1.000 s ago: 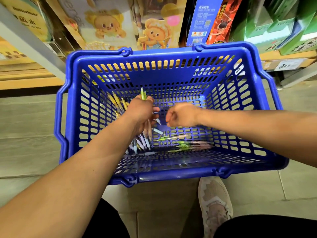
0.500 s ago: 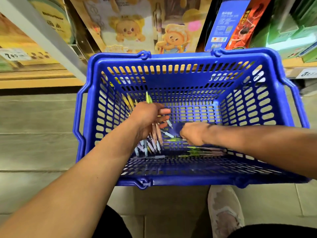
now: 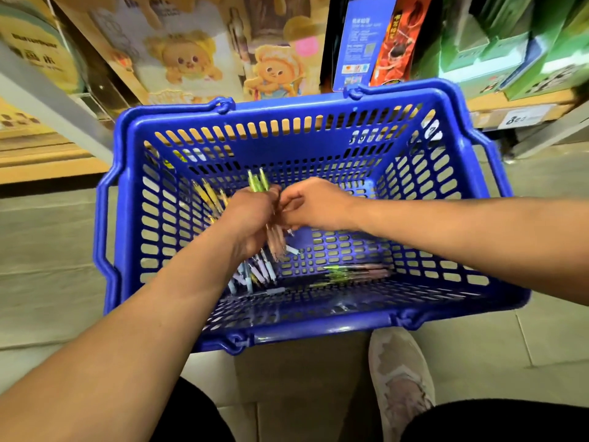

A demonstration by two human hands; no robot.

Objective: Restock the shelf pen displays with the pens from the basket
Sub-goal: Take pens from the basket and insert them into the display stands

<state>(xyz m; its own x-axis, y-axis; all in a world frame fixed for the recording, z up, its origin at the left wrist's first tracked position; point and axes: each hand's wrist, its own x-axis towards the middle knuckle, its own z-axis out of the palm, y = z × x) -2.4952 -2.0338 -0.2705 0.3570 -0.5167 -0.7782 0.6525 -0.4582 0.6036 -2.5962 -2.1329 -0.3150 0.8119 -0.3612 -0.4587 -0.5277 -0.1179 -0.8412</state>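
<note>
Over a blue slotted plastic shopping basket (image 3: 318,106) standing on the shop floor, our left hand (image 3: 251,218) is clamped round a bundle of green-topped, pink-barrelled pens (image 3: 276,240), held above the basket's middle. Our right hand (image 3: 315,204) curls its fingers against the same bundle; whether it grips a pen we cannot tell. More loose pens (image 3: 353,272) lie on the basket's bottom.
</note>
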